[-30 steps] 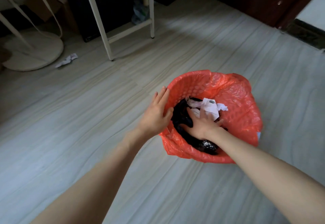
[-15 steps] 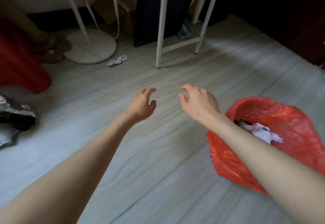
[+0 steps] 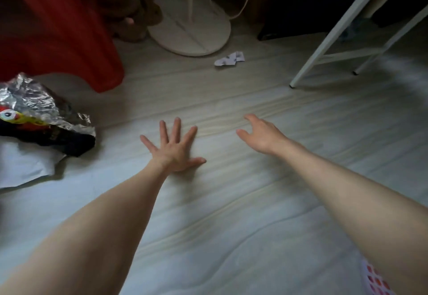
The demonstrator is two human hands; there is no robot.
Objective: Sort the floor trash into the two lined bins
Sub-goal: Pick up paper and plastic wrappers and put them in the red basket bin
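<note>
With both hands empty, left hand (image 3: pixel 172 150) has fingers spread wide, apparently flat on the floor (image 3: pixel 231 202) for support; right hand (image 3: pixel 259 136) hovers, fingers loosely open, aimed toward crumpled paper (image 3: pixel 229 59) far ahead. Foil wrapper (image 3: pixel 41 114) lies left.

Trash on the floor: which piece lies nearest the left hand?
The crumpled foil snack wrapper, just beside the left hand; the white paper scrap lies farther off by the round stand base.
</note>
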